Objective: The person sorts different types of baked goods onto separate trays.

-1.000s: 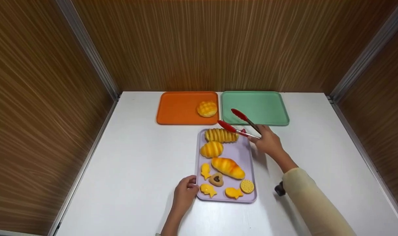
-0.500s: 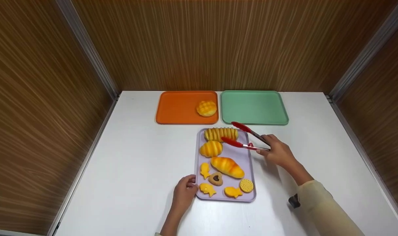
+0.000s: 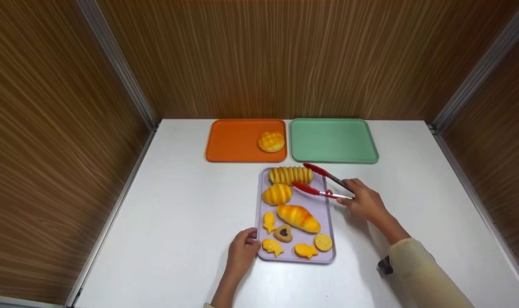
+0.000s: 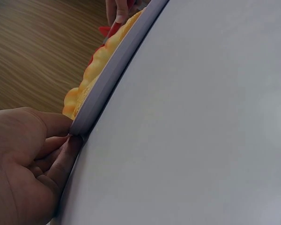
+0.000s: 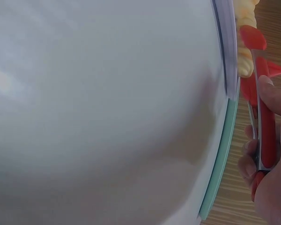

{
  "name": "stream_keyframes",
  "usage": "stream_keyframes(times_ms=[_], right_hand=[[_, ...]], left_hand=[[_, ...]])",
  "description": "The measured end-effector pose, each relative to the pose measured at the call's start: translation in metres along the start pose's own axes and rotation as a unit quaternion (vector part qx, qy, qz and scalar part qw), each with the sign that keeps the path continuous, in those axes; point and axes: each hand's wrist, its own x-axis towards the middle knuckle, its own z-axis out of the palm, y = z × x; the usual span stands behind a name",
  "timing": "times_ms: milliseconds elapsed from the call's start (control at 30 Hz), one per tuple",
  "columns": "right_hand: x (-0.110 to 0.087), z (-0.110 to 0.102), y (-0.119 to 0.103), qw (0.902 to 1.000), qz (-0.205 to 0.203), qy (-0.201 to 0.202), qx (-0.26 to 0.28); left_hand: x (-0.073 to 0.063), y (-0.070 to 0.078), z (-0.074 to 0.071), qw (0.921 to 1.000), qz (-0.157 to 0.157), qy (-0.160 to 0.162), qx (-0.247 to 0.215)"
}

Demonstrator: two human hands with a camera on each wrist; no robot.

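Observation:
My right hand (image 3: 366, 203) grips red-tipped tongs (image 5: 268, 122) whose arms are spread apart. Their tips hover at the right end of a long striped bread roll (image 3: 289, 176) at the far end of the lilac tray (image 3: 317, 199). Between thumb and fingers, my left hand (image 4: 23, 159) pinches the tray's near left edge. Also on the tray are a smaller striped roll (image 3: 277, 194), a larger glossy roll (image 3: 299, 218), a heart-shaped cookie (image 3: 283, 233), a round biscuit (image 3: 323, 242) and fish-shaped pieces, one fish (image 3: 305, 250) near the front edge.
Behind the lilac tray lie an orange tray (image 3: 231, 141) and a green tray (image 3: 334, 141), side by side. A round bun (image 3: 271, 141) sits at the orange tray's right end. Wood-grain panels (image 3: 285, 60) enclose the white table (image 3: 178, 214) at the back and sides.
My right hand has drawn the tongs nearer and to the right, bringing their tips from beside the green tray down to the long striped roll. The left hand stays at the tray edge.

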Motion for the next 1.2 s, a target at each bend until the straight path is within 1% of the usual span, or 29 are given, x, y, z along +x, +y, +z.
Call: stream_keyframes(times_ms=[133, 300, 400, 567, 800, 1033, 1133, 1200], right_hand=[[-0.0020, 0.0010, 0.0012, 0.9997, -0.017, 0.016, -0.005], [-0.0052, 0.0026, 0.0017, 0.9991, -0.029, 0.031, 0.003], [-0.0070, 0.0041, 0.0029, 0.9988, -0.033, 0.034, 0.012], [-0.0088, 0.0040, 0.0037, 0.9990, -0.028, 0.030, 0.020], [-0.0040, 0.0022, 0.0037, 0.9999, -0.008, 0.011, 0.003], [0.0008, 0.0059, 0.0044, 0.9999, -0.001, -0.010, 0.005], [-0.0013, 0.0072, 0.0053, 1.0000, -0.001, -0.004, 0.009], [-0.0032, 0.0075, 0.0062, 0.9999, -0.009, 0.005, 0.010]], left_hand=[[0.0002, -0.0004, 0.0004, 1.0000, 0.001, 0.003, 0.001], [0.0008, -0.0016, 0.0009, 0.9997, 0.021, 0.010, 0.002], [0.0010, -0.0025, 0.0007, 0.9996, 0.025, 0.012, 0.001], [0.0003, -0.0026, 0.0004, 0.9998, 0.018, 0.009, -0.003], [-0.0005, -0.0024, 0.0009, 1.0000, 0.004, 0.005, -0.001], [-0.0013, -0.0020, 0.0010, 1.0000, 0.003, 0.007, 0.001], [-0.0008, -0.0020, 0.0014, 0.9999, 0.006, 0.008, 0.004], [-0.0004, -0.0021, 0.0015, 0.9999, 0.008, 0.008, 0.006]])
